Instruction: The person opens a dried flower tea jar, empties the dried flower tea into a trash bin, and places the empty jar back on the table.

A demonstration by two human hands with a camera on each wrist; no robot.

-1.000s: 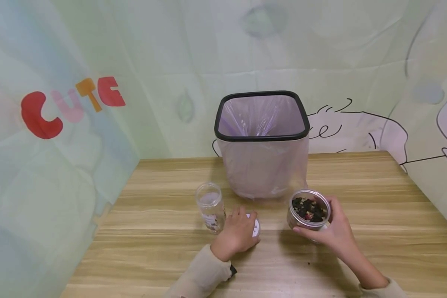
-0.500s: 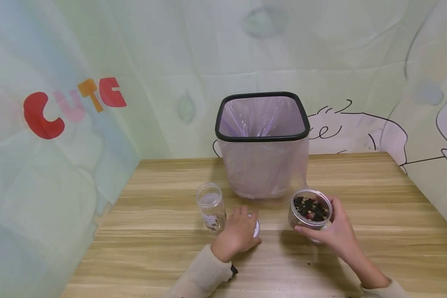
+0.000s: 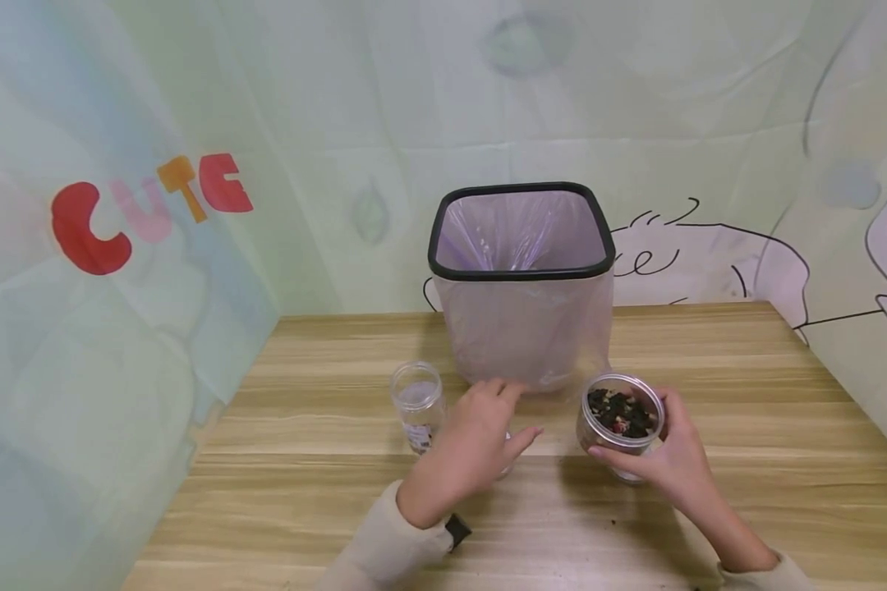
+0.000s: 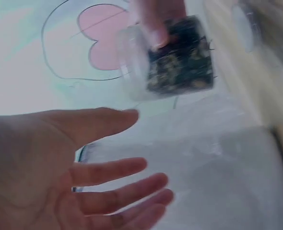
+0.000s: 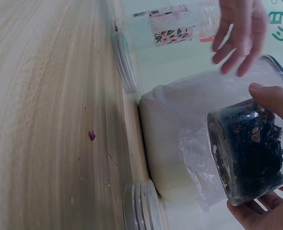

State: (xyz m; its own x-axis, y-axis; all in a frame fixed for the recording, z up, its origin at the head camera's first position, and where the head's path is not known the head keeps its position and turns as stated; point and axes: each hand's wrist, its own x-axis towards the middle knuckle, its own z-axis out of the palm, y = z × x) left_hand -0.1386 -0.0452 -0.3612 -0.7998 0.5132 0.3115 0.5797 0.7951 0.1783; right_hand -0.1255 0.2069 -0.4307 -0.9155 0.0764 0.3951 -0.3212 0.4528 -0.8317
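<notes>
Two hands over the wooden worktop (image 3: 325,492). Right hand (image 3: 668,460) grips an open clear jar (image 3: 621,423) of dark dried bits, fingers (image 3: 606,451) curled round its wall, thumb on the far side of the rim; jar sits near right of centre, just in front of the bin's right corner, whether lifted or resting cannot tell. Left hand (image 3: 466,443) is spread, fingers (image 3: 521,439) straight and apart, holding nothing, hovering between the two jars; left wrist view shows the open palm (image 4: 50,167) with the filled jar (image 4: 175,57) beyond it. Empty clear jar (image 3: 418,406) with a label stands upright just left of the left hand. Bin (image 3: 521,287) with black rim and pale plastic liner stands far centre of the worktop. Right wrist view: two clear lids (image 5: 124,62) and (image 5: 141,208) stand or lie by the bin base, a small pink fleck (image 5: 91,135) on the wood. Beige sleeves on both arms.
</notes>
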